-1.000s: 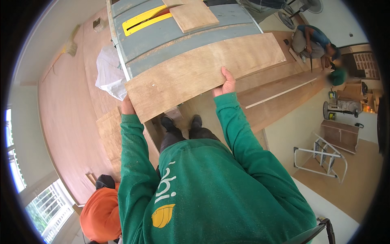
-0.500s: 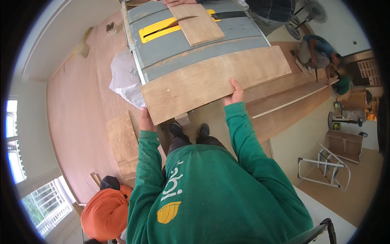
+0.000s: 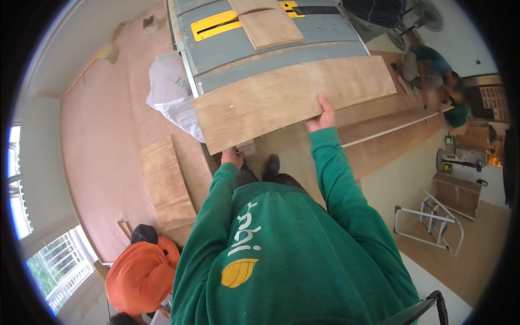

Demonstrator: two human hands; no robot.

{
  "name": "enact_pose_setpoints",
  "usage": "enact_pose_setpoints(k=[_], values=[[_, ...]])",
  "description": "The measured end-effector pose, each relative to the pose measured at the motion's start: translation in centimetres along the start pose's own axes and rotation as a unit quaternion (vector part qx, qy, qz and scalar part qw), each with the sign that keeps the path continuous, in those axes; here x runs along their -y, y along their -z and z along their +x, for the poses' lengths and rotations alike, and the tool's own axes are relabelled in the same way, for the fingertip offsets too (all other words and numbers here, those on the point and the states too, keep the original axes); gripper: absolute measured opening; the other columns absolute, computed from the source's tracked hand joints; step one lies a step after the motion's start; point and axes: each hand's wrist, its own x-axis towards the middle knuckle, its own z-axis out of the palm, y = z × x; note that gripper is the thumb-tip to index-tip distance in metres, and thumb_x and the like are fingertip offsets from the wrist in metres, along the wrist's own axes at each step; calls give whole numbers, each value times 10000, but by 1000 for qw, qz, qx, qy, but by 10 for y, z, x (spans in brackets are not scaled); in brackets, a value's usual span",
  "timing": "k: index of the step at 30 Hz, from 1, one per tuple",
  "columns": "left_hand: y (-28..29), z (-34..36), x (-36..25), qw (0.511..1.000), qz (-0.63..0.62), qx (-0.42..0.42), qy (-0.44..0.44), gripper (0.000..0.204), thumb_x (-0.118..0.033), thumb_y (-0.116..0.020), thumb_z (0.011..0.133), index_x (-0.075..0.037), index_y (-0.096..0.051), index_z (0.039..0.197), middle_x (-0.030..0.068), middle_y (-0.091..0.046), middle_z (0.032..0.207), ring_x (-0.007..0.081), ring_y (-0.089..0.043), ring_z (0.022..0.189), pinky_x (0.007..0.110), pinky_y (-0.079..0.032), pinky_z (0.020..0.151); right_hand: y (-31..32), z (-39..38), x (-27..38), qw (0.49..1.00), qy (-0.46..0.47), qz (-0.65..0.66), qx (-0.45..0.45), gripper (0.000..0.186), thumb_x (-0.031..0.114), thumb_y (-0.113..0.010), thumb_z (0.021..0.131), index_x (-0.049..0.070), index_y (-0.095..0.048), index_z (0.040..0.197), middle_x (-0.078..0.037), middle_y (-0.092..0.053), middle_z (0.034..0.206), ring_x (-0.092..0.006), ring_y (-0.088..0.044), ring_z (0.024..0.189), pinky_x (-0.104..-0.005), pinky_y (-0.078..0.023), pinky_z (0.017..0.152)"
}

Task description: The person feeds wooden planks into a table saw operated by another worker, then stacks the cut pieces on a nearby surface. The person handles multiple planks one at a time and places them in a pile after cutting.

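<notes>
A long plywood board (image 3: 271,103) lies across the near end of a grey table saw (image 3: 330,40), its near edge overhanging toward me. My right hand (image 3: 323,115) grips that near edge right of the middle, thumb on top and fingers underneath. Near the board's left corner my left hand (image 3: 233,156) is closed at the near edge, its fingertips partly hidden below the wood. Farther off on the saw, a smaller plywood piece (image 3: 271,31) rests across the yellow insert plate (image 3: 203,31) and hides part of the slot.
White sacking (image 3: 169,92) hangs at the saw's left side. Plywood pieces (image 3: 168,184) lie on the left. A person in orange (image 3: 141,276) bends at lower left. Two people (image 3: 433,70) work by a long board (image 3: 390,124) on the right. A folding ladder (image 3: 430,222) lies beyond.
My left hand has moved from the board's left end to its near edge, farther right. The board and my right hand sit slightly farther right. Another person's hand at the far piece has left view.
</notes>
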Motion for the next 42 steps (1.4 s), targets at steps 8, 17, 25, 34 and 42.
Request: enact_pose_setpoints(k=[8,17,25,34,42], values=[[-38,33,15,991,133,19,-19,612,-160,-634,769,-80,-389,1324,217,-517,1233,395,-519,1088,444,-441,922,4,2,2,1000,-1,-18,2,336,161,-670,799,53,-558,1097,-75,-610,1073,-236,-575,1019,-397,-491,885],[-40,23,10,994,101,30,-14,414,-154,-619,789,-82,-540,1188,208,-537,1194,376,-518,1097,438,-440,925,0,-3,1,999,2,-34,5,379,215,-658,810,48,-541,1130,-81,-603,1101,-233,-581,1017,-399,-499,871],[-47,43,21,991,130,5,-39,529,-228,-633,788,-78,-491,1275,195,-455,1322,362,-435,1210,402,-375,1011,1,-3,0,999,-5,-34,17,376,233,-657,815,60,-546,1130,-78,-607,1097,-221,-583,1015,-388,-500,871],[-49,44,25,992,115,-15,-50,496,-244,-643,781,-82,-532,1237,183,-494,1288,361,-455,1193,396,-385,1000,-2,-6,2,999,-4,-35,18,364,225,-656,820,53,-548,1122,-80,-608,1096,-222,-580,1019,-379,-494,878],[-34,36,-1,1000,26,4,0,547,-290,-678,744,-66,-532,1221,207,-508,1260,382,-467,1168,399,-384,999,-4,-7,1,999,-2,-35,1,350,238,-654,823,53,-557,1104,-82,-617,1086,-219,-599,993,-372,-509,857]])
